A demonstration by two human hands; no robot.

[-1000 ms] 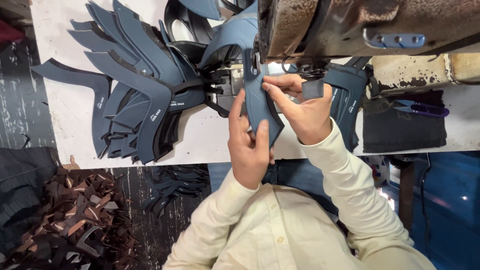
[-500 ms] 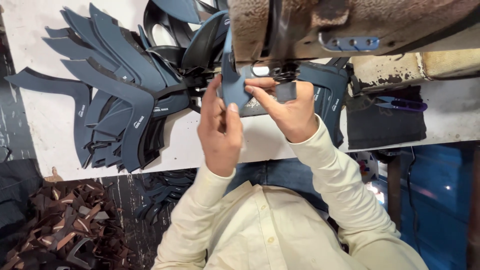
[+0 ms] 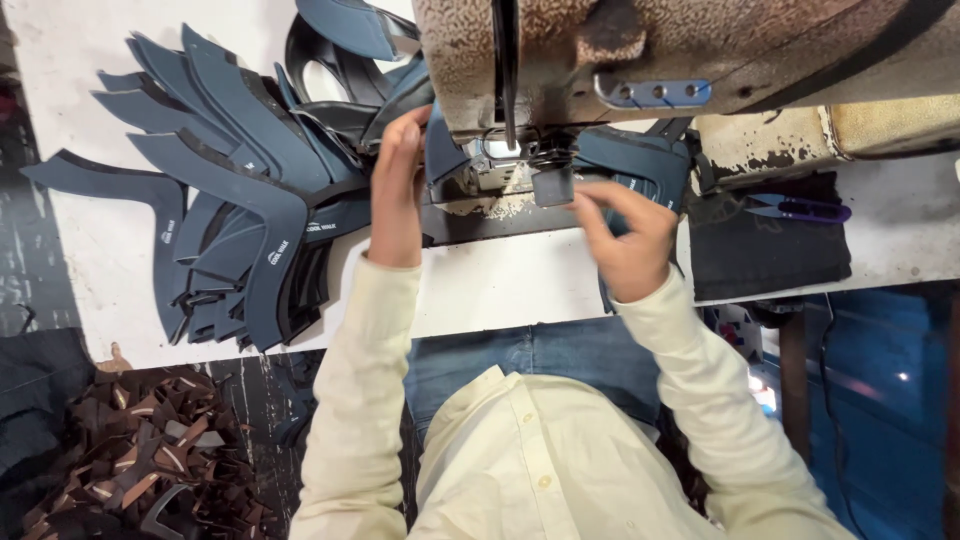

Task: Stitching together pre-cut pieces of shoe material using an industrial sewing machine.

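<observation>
Blue shoe piece [image 3: 440, 150]: thin, soft, bendy and light; sits under the sewing machine [image 3: 600, 60] needle on the worktop [image 3: 500, 285].
Left hand [image 3: 398, 190]: fingers flat, pressing its edge.
Right hand [image 3: 630, 235]: fingers pinching a small dark flap [image 3: 552, 187].
Best hold: flat edges, away from the needle.
Nearby: pile of blue pieces [image 3: 230, 200].

The left hand [image 3: 398, 190] lies flat, fingers stretched toward the worn sewing machine [image 3: 640, 60], pressing a dark blue cut piece [image 3: 440, 150] at the needle. The right hand [image 3: 630, 240] pinches another blue piece [image 3: 635, 160] just right of the needle. Left of the left hand, a fanned pile of blue cut pieces [image 3: 230, 200] covers the white tabletop [image 3: 500, 290]. Purple thread snips [image 3: 800, 209] rest right of the right hand.
</observation>
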